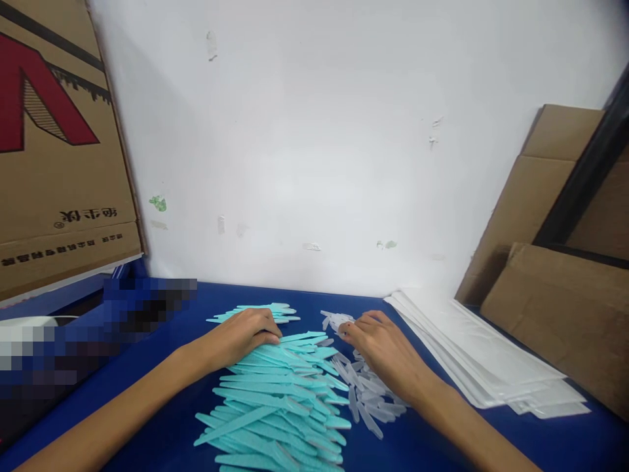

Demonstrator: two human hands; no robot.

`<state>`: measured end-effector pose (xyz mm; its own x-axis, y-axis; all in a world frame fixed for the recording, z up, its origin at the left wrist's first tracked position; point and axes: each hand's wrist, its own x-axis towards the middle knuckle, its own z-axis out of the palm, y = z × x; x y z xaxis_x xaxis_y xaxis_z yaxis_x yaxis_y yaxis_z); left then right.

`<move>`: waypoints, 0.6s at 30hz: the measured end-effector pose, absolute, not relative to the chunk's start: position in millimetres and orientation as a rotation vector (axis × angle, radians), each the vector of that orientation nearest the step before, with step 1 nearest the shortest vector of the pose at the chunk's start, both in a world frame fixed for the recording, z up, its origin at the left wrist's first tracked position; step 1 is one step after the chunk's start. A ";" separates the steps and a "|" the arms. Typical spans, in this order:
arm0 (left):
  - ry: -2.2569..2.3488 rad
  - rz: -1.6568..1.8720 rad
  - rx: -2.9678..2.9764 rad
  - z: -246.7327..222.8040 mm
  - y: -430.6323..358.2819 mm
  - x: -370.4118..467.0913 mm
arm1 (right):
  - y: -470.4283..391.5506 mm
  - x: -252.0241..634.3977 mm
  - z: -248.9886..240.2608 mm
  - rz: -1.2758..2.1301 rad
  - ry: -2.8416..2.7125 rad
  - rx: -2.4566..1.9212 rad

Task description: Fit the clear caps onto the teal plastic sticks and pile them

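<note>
A heap of turquoise eyebrow razors [275, 406] lies in front of me, the slim handles stacked roughly crosswise. My left hand [250, 331] rests over the far end of this heap, its fingers curled and the thumb against them, closed on a razor that is mostly hidden. To the right of the heap are loose translucent plastic blade caps [366, 387]. Over the far part of these caps is my right hand [371, 334], fingertips drawn together in a pinch; whatever lies between them is too small to make out.
Beyond my left hand lies a smaller group of turquoise razors [280, 308] on the blue tabletop [171, 406]. White flat bags [486, 354] are stacked at the right. Cardboard [565, 314] leans behind them, and a large printed carton [63, 177] stands at the left. A white wall [304, 144] closes the back.
</note>
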<state>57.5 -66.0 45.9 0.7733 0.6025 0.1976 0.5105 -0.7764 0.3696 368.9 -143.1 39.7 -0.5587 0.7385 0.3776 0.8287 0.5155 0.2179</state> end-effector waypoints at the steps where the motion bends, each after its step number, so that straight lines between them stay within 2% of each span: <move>1: 0.868 0.449 2.669 44.4 -65.0 57.4 | -143.5 368.0 40.1 -0.554 -2.513 -1.335; 18: 1.161 0.465 2.479 43.0 -68.1 66.7 | -144.1 362.1 35.9 -0.525 -2.508 -1.300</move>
<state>66.7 -68.1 43.0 0.6077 0.7818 0.1398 0.6623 -0.5960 0.4541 362.1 -144.1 35.9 -0.5621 0.7275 0.3935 0.8242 0.5323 0.1933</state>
